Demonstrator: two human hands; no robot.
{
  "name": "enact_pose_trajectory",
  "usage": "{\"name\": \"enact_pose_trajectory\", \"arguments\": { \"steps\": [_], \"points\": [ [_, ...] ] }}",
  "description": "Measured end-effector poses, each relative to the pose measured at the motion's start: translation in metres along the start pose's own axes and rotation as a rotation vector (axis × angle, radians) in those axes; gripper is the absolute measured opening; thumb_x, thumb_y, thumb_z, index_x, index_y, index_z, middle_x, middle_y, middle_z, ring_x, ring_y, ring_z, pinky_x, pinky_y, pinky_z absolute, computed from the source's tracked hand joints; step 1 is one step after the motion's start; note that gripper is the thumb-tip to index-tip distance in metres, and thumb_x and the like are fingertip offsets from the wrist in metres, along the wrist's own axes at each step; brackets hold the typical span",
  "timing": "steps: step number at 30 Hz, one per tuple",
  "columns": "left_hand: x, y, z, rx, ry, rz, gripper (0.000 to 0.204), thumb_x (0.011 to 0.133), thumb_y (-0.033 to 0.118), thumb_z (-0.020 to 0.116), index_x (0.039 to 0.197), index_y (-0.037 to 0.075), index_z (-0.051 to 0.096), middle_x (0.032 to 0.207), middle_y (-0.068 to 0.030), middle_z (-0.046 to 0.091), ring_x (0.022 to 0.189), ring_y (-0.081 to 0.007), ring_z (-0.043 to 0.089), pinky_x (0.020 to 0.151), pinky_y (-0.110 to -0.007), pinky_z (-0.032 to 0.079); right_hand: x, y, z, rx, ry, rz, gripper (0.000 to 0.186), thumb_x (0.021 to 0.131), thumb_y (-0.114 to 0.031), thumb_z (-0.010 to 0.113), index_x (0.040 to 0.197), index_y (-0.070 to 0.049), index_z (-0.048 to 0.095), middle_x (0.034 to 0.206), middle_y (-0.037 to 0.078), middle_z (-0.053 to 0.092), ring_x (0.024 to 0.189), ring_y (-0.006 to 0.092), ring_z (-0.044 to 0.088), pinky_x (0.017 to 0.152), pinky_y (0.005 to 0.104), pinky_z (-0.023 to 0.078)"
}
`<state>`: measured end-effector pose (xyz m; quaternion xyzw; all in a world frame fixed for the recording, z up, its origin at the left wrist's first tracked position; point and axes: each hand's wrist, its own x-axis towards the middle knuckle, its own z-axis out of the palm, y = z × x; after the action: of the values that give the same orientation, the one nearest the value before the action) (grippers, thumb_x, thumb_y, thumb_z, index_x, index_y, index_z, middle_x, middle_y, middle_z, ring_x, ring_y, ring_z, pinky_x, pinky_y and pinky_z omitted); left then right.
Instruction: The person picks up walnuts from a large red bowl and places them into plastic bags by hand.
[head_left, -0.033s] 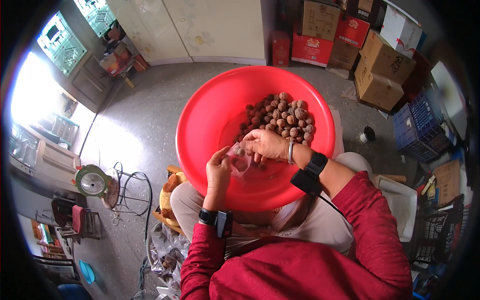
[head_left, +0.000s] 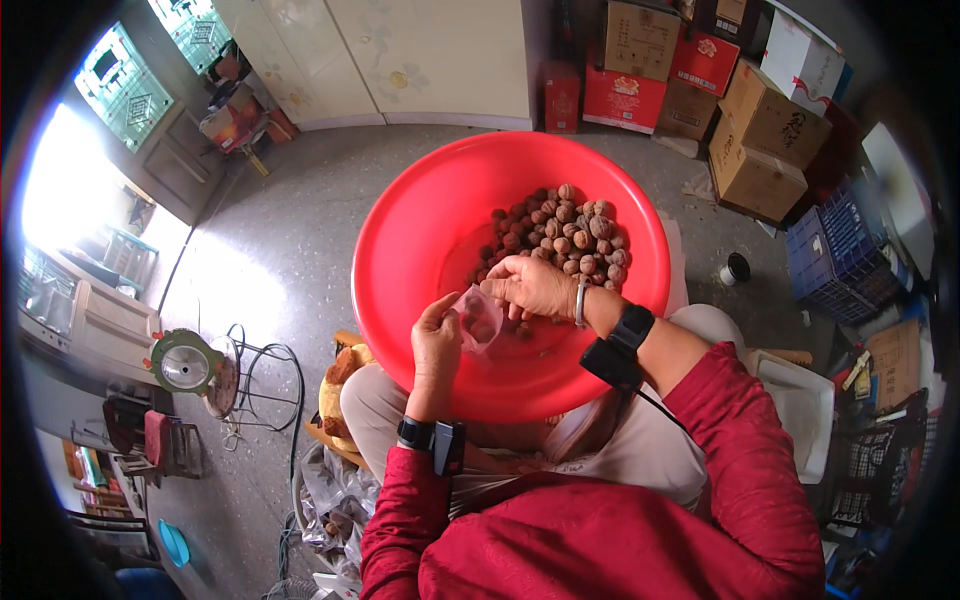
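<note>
1. Noted red plastic basin (head_left: 410,240), near rim over the lap, pale-trousered knees (head_left: 705,325) to either side; probably placed so for short reach and for catching dropped pieces. Cannot see support underneath.
2. Noted walnuts (head_left: 560,235) heaped toward the basin's far right wall; likely banked there, near the right hand (head_left: 540,290), to leave bare bottom at left.
3. Observed right hand palm down at the heap's near edge, thumb and forefinger pinching the upper right edge of a translucent bag (head_left: 480,318). Cannot tell presence of a walnut behind those fingertips.
4. Observed left hand (head_left: 437,340) inside the near left rim, pinching the bag's left edge; probably gripped from opposite sides to keep the mouth spread.
5. Located bag inside the basin outline, between both hands; noted a few brown rounded shapes, apparently walnuts, through the film.
</note>
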<state>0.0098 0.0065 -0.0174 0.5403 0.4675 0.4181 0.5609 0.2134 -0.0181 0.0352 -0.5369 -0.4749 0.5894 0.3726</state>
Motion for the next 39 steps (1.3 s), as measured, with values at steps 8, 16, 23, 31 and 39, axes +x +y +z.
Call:
{"name": "enact_pose_trajectory", "arguments": {
  "steps": [8, 16, 23, 31, 39],
  "points": [
    [0.001, 0.004, -0.004, -0.134, 0.202, 0.085, 0.022, 0.095, 0.005, 0.051, 0.111, -0.002, 0.065, 0.083, 0.0002, 0.061, 0.065, -0.0040, 0.049, 0.058, -0.019, 0.042, 0.012, 0.033, -0.007, -0.798, 0.006, -0.023, 0.037, 0.079, -0.025, 0.070, 0.109, -0.006, 0.065, 0.103, 0.017, 0.068, 0.100, 0.0330, 0.064, 0.086, 0.0399, 0.050],
    [-0.003, 0.012, -0.002, -0.261, 0.205, 0.059, 0.022, 0.095, 0.004, 0.052, 0.114, -0.001, 0.064, 0.080, 0.0005, 0.060, 0.066, -0.0049, 0.051, 0.060, -0.019, 0.044, 0.014, 0.040, 0.012, -1.143, -0.311, -0.051, 0.055, 0.076, -0.020, 0.070, 0.129, -0.012, 0.055, 0.128, 0.010, 0.055, 0.121, 0.0318, 0.052, 0.101, 0.0426, 0.042],
    [-0.001, 0.004, -0.005, -0.211, 0.194, 0.073, 0.022, 0.096, 0.004, 0.052, 0.114, -0.001, 0.064, 0.081, 0.0020, 0.059, 0.066, -0.0034, 0.049, 0.059, -0.018, 0.041, 0.035, 0.053, 0.038, -1.305, -0.377, -0.014, 0.061, 0.076, -0.016, 0.068, 0.134, -0.014, 0.050, 0.133, 0.009, 0.053, 0.124, 0.0316, 0.049, 0.101, 0.0469, 0.038],
    [0.001, 0.001, -0.007, -0.232, 0.136, 0.048, 0.025, 0.095, 0.006, 0.051, 0.117, -0.002, 0.061, 0.089, -0.0057, 0.063, 0.067, -0.0119, 0.061, 0.063, -0.026, 0.054, 0.046, 0.086, 0.035, -1.354, -0.385, 0.017, 0.061, 0.071, -0.012, 0.069, 0.130, -0.014, 0.054, 0.134, 0.011, 0.051, 0.121, 0.0365, 0.049, 0.098, 0.0462, 0.045],
    [0.001, 0.001, -0.001, -0.254, 0.111, 0.003, 0.023, 0.096, 0.005, 0.052, 0.115, 0.000, 0.063, 0.076, 0.0021, 0.057, 0.062, -0.0032, 0.048, 0.055, -0.019, 0.040, 0.042, 0.110, 0.030, -1.503, -0.774, 0.241, 0.045, 0.081, -0.018, 0.061, 0.125, -0.008, 0.060, 0.132, 0.018, 0.055, 0.120, 0.0337, 0.055, 0.097, 0.0427, 0.047]
  ]
}}
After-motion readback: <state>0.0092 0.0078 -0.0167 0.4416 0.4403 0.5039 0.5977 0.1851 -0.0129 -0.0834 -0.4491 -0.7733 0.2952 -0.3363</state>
